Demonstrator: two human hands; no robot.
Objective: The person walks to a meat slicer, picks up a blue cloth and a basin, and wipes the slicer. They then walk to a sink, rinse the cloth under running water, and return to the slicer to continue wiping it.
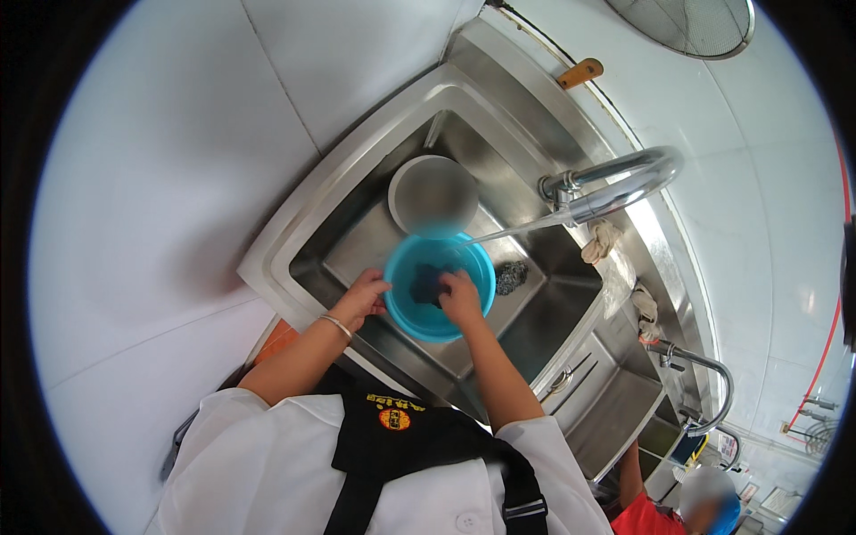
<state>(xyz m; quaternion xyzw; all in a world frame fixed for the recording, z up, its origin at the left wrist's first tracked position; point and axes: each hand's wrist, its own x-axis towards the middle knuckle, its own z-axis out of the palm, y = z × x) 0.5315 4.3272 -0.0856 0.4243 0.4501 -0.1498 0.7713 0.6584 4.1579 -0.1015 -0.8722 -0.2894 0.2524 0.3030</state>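
Note:
A light-blue plastic basin (396, 314) sits in a stainless-steel sink (348, 247) before me. My left hand (364, 296) grips its left rim, with a bangle on the wrist. Inside the basin, my right hand (461, 297) has its fingers closed on a dark, soft item (426, 282), which looks like a cloth. A stream of water (511, 231) runs from the curved chrome faucet (602, 197) into the basin. Beyond the basin lies a round, pale-rimmed vessel (399, 200), its inside blurred. A steel-wool scourer (512, 277) rests on the sink floor to the right.
Crumpled rags (602, 242) lie on the sink's right ledge. A wooden handle (580, 73) sticks up behind the sink, below a hanging mesh strainer (695, 27). A second basin (602, 408) with a second faucet (709, 374) adjoins. At lower right, a co-worker in red (645, 515) reaches in.

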